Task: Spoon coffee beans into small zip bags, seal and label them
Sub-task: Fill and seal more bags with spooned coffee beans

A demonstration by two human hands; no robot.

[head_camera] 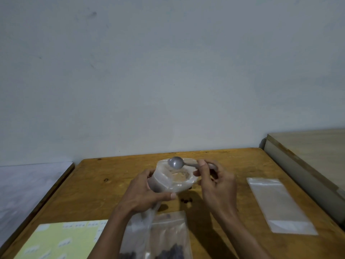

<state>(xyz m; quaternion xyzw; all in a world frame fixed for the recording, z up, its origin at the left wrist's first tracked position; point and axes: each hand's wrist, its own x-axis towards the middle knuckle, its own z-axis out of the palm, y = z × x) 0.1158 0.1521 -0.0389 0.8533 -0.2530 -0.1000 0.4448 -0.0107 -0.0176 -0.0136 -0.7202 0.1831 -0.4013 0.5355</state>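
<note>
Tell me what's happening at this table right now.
A person is bagging coffee beans. The left hand grips a clear bag and holds its mouth open, while the right hand pinches a grey spoon over the opening. A few loose beans lie on the wooden table. An empty zip bag lies to the right, a label sheet lower left, and a bag with beans near the front.

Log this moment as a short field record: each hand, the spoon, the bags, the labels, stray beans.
left hand: grips the open bag by its side, mouth held open
right hand: pinches the spoon by its handle
spoon: bowl above the bag mouth, looks empty
empty zip bag: flat on the wooden table, right
bag with beans: near edge
label sheet: near left
loose beans: on table
</note>
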